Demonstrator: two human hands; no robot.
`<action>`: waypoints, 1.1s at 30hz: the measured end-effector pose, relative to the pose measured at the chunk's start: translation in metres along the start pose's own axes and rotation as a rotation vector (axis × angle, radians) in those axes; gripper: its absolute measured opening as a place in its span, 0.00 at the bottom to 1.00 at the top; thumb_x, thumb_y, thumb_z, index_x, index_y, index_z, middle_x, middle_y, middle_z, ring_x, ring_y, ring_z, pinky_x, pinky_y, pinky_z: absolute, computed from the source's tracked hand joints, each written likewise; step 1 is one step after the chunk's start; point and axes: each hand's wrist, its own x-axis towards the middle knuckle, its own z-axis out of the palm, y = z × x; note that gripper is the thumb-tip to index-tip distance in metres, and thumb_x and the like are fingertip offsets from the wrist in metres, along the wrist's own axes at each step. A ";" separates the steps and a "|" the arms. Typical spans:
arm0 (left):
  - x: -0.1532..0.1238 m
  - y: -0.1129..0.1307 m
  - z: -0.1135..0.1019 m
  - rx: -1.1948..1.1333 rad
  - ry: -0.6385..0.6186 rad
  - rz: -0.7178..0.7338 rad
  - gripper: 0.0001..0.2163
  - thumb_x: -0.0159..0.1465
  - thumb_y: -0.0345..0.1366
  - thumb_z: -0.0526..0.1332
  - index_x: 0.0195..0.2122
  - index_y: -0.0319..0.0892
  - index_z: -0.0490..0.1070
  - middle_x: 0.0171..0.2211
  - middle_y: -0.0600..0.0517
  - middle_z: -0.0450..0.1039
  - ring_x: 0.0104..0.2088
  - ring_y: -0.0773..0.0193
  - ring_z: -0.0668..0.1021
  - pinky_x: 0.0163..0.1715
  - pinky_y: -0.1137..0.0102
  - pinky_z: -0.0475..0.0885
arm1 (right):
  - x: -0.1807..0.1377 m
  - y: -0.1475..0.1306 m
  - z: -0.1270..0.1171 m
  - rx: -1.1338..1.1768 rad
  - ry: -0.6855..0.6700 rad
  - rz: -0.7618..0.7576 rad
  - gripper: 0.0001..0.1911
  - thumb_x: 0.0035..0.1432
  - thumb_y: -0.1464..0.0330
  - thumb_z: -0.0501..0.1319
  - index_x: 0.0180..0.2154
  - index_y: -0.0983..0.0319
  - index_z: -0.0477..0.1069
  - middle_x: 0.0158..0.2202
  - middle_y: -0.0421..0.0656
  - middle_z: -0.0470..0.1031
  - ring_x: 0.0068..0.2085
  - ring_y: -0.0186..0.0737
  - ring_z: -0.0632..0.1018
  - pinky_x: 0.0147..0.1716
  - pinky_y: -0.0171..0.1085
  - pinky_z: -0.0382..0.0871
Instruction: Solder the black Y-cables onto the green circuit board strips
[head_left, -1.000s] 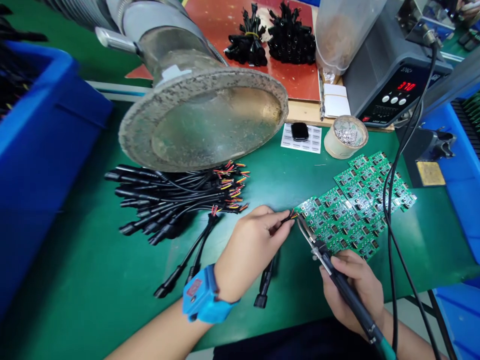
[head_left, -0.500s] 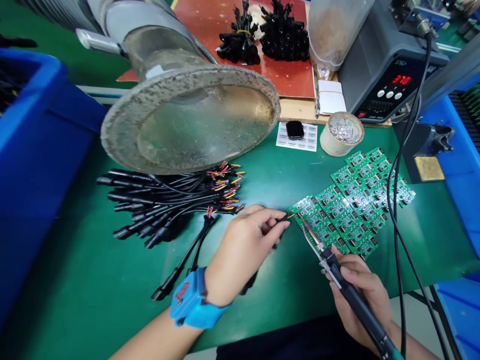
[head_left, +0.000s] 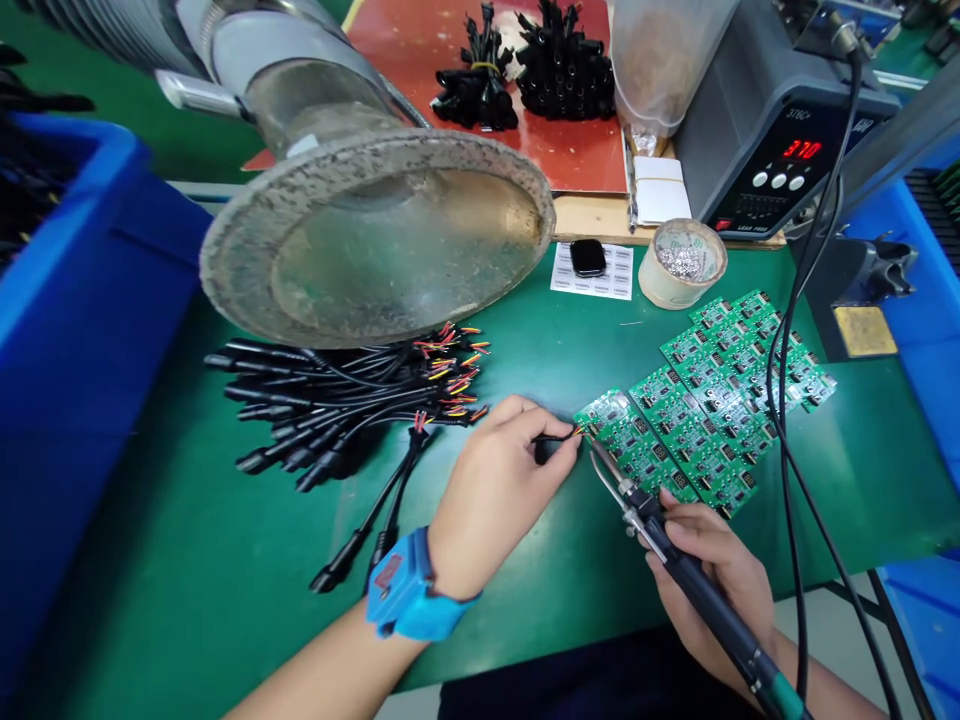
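My left hand (head_left: 499,490), with a blue wrist strap (head_left: 409,590), pinches a black cable (head_left: 551,438) and holds its coloured wire ends against the near corner of a green circuit board panel (head_left: 660,440). My right hand (head_left: 712,580) grips a soldering iron (head_left: 660,530). The iron's tip points up and left, just beside the wire ends at the board's corner. To the left, a pile of black cables with red and yellow wire ends (head_left: 352,395) lies on the green mat (head_left: 187,580).
A large fume extractor hood (head_left: 375,240) hangs over the cable pile. A soldering station reading 370 (head_left: 780,150) stands at the back right, with a tin of solder scraps (head_left: 682,265) before it. Blue bins (head_left: 75,330) flank both sides. The iron's cord (head_left: 787,400) crosses the boards.
My left hand has shifted the cable's wire ends slightly along the board's corner. The soldering iron tip stays close beside them, moving a little with my right hand.
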 end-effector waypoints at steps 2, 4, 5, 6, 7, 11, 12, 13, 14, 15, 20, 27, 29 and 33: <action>0.000 0.000 0.000 -0.001 -0.001 -0.001 0.03 0.58 0.31 0.61 0.28 0.43 0.72 0.26 0.54 0.67 0.27 0.67 0.71 0.29 0.71 0.69 | 0.000 0.002 0.001 -0.009 -0.008 0.005 0.16 0.52 0.79 0.60 0.42 0.59 0.67 0.30 0.41 0.76 0.37 0.40 0.80 0.43 0.45 0.78; 0.000 0.000 0.000 0.003 -0.001 -0.003 0.03 0.58 0.31 0.60 0.28 0.42 0.72 0.26 0.54 0.67 0.28 0.67 0.71 0.29 0.71 0.69 | -0.002 0.003 0.001 -0.021 -0.015 0.004 0.16 0.51 0.79 0.60 0.42 0.59 0.67 0.32 0.41 0.76 0.38 0.40 0.80 0.44 0.43 0.77; 0.000 0.001 0.001 0.007 0.000 -0.004 0.03 0.58 0.31 0.60 0.28 0.42 0.72 0.27 0.54 0.67 0.28 0.67 0.71 0.29 0.71 0.69 | -0.002 0.004 0.001 -0.029 -0.018 0.000 0.16 0.51 0.79 0.61 0.42 0.59 0.67 0.32 0.41 0.76 0.38 0.40 0.80 0.44 0.43 0.77; 0.000 0.001 0.001 0.012 0.003 -0.004 0.03 0.58 0.31 0.60 0.28 0.42 0.72 0.27 0.54 0.67 0.28 0.66 0.71 0.29 0.71 0.69 | -0.003 0.005 0.001 -0.035 -0.027 -0.006 0.17 0.51 0.79 0.61 0.43 0.59 0.67 0.33 0.41 0.76 0.38 0.39 0.80 0.45 0.43 0.77; 0.000 0.001 0.001 0.018 0.006 -0.003 0.03 0.58 0.32 0.60 0.28 0.42 0.71 0.27 0.54 0.67 0.28 0.66 0.71 0.29 0.71 0.69 | -0.004 0.005 0.001 -0.038 -0.039 -0.011 0.18 0.51 0.79 0.61 0.43 0.59 0.66 0.32 0.41 0.76 0.37 0.39 0.80 0.46 0.44 0.76; -0.001 0.001 0.003 0.032 0.015 -0.003 0.03 0.58 0.31 0.60 0.27 0.42 0.71 0.27 0.54 0.67 0.29 0.66 0.72 0.29 0.70 0.69 | -0.006 0.007 -0.001 -0.027 -0.065 0.000 0.19 0.51 0.79 0.61 0.45 0.59 0.66 0.32 0.40 0.76 0.35 0.38 0.79 0.48 0.47 0.75; -0.001 0.002 0.003 0.035 0.014 -0.003 0.03 0.57 0.31 0.60 0.27 0.42 0.71 0.27 0.54 0.67 0.29 0.66 0.72 0.29 0.70 0.68 | -0.007 0.008 -0.001 -0.023 -0.066 0.002 0.19 0.51 0.79 0.61 0.45 0.59 0.66 0.32 0.40 0.76 0.35 0.38 0.79 0.48 0.47 0.75; -0.001 0.002 0.003 0.038 0.014 -0.004 0.03 0.57 0.31 0.60 0.27 0.42 0.71 0.27 0.54 0.67 0.29 0.66 0.72 0.29 0.70 0.68 | -0.007 0.008 -0.001 -0.020 -0.064 0.005 0.19 0.51 0.79 0.61 0.45 0.59 0.66 0.33 0.40 0.76 0.35 0.38 0.79 0.48 0.48 0.75; -0.001 0.002 0.003 0.041 0.015 -0.004 0.03 0.57 0.31 0.60 0.27 0.42 0.71 0.27 0.54 0.67 0.28 0.66 0.72 0.29 0.70 0.68 | -0.007 0.008 0.000 -0.018 -0.057 0.010 0.19 0.51 0.79 0.61 0.44 0.59 0.66 0.33 0.41 0.76 0.36 0.38 0.79 0.48 0.48 0.75; -0.001 0.002 0.003 0.044 0.015 -0.003 0.03 0.57 0.31 0.60 0.27 0.42 0.71 0.27 0.54 0.67 0.28 0.66 0.72 0.29 0.71 0.68 | -0.006 0.008 0.001 -0.019 -0.050 0.015 0.18 0.51 0.79 0.61 0.44 0.59 0.67 0.33 0.41 0.76 0.36 0.39 0.79 0.48 0.47 0.75; -0.001 0.003 0.004 0.053 0.013 -0.003 0.03 0.57 0.30 0.60 0.27 0.41 0.70 0.28 0.53 0.68 0.28 0.66 0.72 0.28 0.70 0.67 | -0.004 0.004 0.002 -0.035 -0.007 0.031 0.15 0.51 0.78 0.62 0.41 0.59 0.68 0.31 0.40 0.76 0.37 0.38 0.79 0.46 0.43 0.76; -0.002 0.003 0.005 0.069 0.018 0.006 0.02 0.57 0.29 0.60 0.27 0.40 0.69 0.28 0.53 0.67 0.26 0.67 0.70 0.27 0.71 0.65 | -0.010 0.003 -0.007 0.074 -0.041 0.098 0.18 0.53 0.79 0.59 0.45 0.58 0.65 0.35 0.43 0.76 0.43 0.42 0.78 0.47 0.47 0.75; -0.003 0.003 0.006 0.076 0.028 0.014 0.02 0.57 0.29 0.60 0.28 0.40 0.69 0.28 0.53 0.67 0.26 0.68 0.70 0.26 0.71 0.65 | -0.010 0.002 -0.008 0.100 -0.034 0.113 0.18 0.53 0.79 0.59 0.45 0.58 0.65 0.35 0.43 0.76 0.43 0.42 0.79 0.47 0.48 0.75; -0.004 0.001 0.007 0.064 0.043 0.053 0.02 0.58 0.29 0.60 0.28 0.40 0.70 0.29 0.53 0.68 0.26 0.67 0.71 0.26 0.71 0.66 | -0.010 0.002 -0.006 0.090 -0.031 0.112 0.17 0.54 0.79 0.59 0.44 0.58 0.65 0.33 0.42 0.76 0.41 0.41 0.79 0.48 0.47 0.74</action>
